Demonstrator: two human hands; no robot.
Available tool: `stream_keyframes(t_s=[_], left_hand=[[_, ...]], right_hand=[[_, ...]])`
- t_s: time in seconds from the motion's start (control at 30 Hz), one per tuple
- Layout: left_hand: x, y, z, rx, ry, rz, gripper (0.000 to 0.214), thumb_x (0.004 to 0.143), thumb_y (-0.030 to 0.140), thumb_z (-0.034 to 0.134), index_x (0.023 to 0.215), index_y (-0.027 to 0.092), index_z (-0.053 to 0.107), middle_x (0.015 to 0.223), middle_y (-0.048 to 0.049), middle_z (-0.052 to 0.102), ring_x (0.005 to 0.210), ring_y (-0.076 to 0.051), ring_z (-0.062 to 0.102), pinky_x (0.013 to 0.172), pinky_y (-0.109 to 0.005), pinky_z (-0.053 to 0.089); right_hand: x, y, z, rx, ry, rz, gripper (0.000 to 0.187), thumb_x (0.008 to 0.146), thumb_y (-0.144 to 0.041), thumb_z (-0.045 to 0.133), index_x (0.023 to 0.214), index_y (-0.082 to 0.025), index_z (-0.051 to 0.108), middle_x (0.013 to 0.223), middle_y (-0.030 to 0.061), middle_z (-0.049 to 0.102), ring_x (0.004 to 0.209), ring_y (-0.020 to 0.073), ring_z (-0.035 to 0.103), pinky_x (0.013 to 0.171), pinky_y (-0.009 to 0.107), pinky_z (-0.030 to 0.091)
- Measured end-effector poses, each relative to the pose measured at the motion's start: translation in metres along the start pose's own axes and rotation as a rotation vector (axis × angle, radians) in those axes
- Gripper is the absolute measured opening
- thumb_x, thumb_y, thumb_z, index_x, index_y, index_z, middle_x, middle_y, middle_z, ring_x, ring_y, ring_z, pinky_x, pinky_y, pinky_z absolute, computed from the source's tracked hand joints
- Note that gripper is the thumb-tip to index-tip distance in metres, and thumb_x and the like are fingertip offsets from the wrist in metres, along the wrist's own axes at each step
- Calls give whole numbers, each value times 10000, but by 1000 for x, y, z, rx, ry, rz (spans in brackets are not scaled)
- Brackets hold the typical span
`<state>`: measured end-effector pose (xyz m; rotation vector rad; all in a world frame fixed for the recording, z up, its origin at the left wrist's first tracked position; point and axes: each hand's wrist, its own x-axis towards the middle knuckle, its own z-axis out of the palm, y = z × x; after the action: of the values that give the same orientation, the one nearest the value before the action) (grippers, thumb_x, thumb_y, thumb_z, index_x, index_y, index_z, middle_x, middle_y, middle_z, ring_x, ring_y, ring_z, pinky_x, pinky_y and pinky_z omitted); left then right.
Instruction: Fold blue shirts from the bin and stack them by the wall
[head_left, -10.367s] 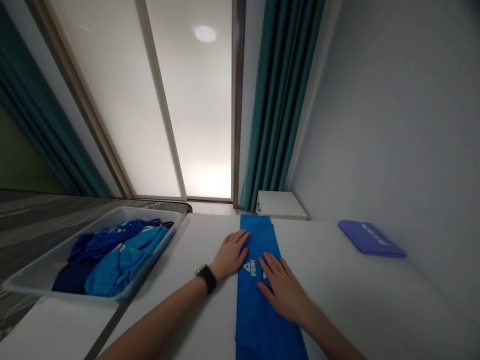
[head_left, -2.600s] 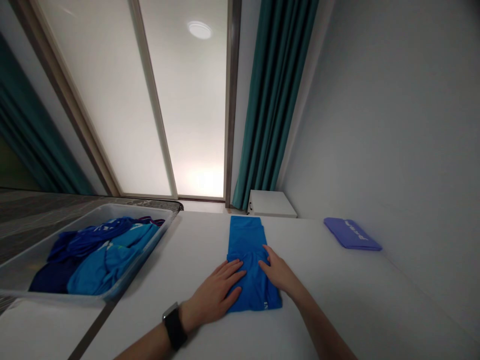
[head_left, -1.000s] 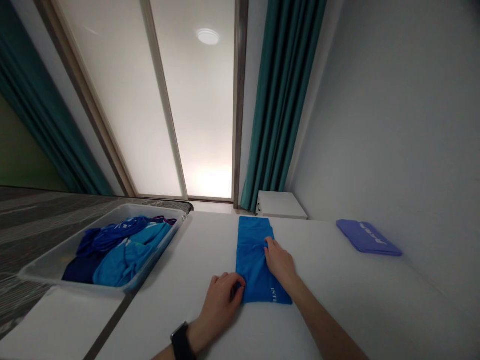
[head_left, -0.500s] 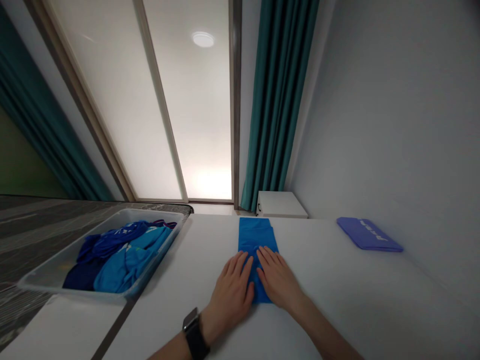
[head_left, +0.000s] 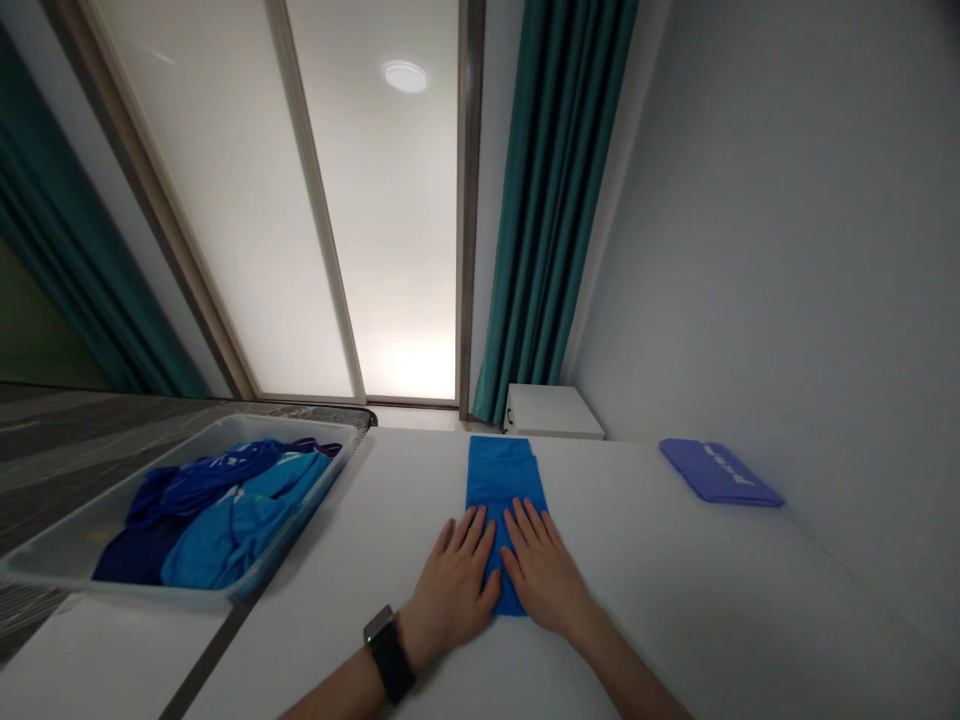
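A bright blue garment (head_left: pixel 501 477), folded into a narrow strip, lies on the white table (head_left: pixel 675 580) in front of me. My left hand (head_left: pixel 454 585), with a black watch on the wrist, lies flat on the strip's near left part, fingers stretched out. My right hand (head_left: pixel 543 577) lies flat beside it on the near right part, fingers apart. Both palms press the cloth down and neither hand grips anything.
A clear plastic bin (head_left: pixel 67 545) with several blue garments stands at the left. A folded purple-blue garment (head_left: pixel 718 473) lies at the far right by the wall. A small white cabinet (head_left: pixel 553 411) and teal curtains (head_left: pixel 551 200) stand behind the table.
The near end of the blue garment was folded up over itself, so the strip is shorter. My left hand let go of the edge; both hands now rest flat on the cloth.
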<state>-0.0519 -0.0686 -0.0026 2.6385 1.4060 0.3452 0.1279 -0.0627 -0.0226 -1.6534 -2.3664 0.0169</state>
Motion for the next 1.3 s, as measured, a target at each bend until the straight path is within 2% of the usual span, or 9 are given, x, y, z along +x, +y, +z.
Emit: stream_keyframes(t_s=[0.1,0.2,0.3,0.37,0.53,0.8,0.97,1.13,1.3], left_hand=[[0,-3,-14,-95,53,-81,560,948,409,446,1453,170,418,1492,-132,446,1361,-288,405,1115,-469,307],[-7,-6,-32,-180,120,-196,421,947,324,431,1331,178,524,1212,-120,637,1132,-267,564,976,-442,395],[-19,-7,-41,-281,81,-226,337,924,255,429,1227,204,568,939,-54,687,926,-236,618,877,-409,399],[-26,-7,-40,-368,27,-246,318,913,246,435,1199,217,571,861,-21,686,837,-212,627,841,-379,393],[-35,-5,-25,-516,36,-290,284,908,285,446,1150,222,582,840,9,690,735,-165,617,806,-326,397],[-32,-5,-17,-638,92,-280,250,885,309,493,1056,199,639,768,18,666,652,-135,587,691,-262,420],[-36,-6,-17,-651,57,-262,253,885,295,474,981,193,684,751,3,665,666,-151,584,701,-277,423],[-41,-2,-16,-557,47,-259,257,876,308,483,976,220,703,818,-14,689,742,-181,613,846,-358,408],[-44,3,-19,-519,23,-255,234,861,255,480,933,219,700,842,-24,690,782,-199,621,859,-386,394]], right_hand=[[2,7,-5,53,42,51,568,1012,-408,252,1473,-112,404,1554,130,347,1441,265,288,1164,452,246],[-4,20,-13,117,148,185,515,988,-324,265,1409,-133,494,1366,156,565,1257,271,510,1050,440,386],[-23,32,-17,208,224,283,468,957,-278,276,1266,-173,612,1088,124,684,1007,248,621,913,408,462],[-39,35,-17,289,244,308,440,942,-284,304,1210,-195,641,980,94,698,920,228,640,864,375,478],[-65,27,-14,405,253,350,435,909,-330,355,1220,-193,627,874,65,693,807,212,647,797,345,488],[-60,24,-16,576,181,389,469,878,-354,422,1307,-221,559,763,11,653,690,189,630,681,302,485],[-64,25,-18,645,162,355,444,896,-347,395,1277,-234,593,733,-5,631,648,178,603,632,294,489],[-73,22,-21,567,151,330,393,887,-336,396,1144,-238,678,887,47,688,812,214,639,773,360,501],[-82,18,-23,505,155,310,394,895,-310,383,1134,-246,688,963,76,692,899,230,640,858,387,487]])
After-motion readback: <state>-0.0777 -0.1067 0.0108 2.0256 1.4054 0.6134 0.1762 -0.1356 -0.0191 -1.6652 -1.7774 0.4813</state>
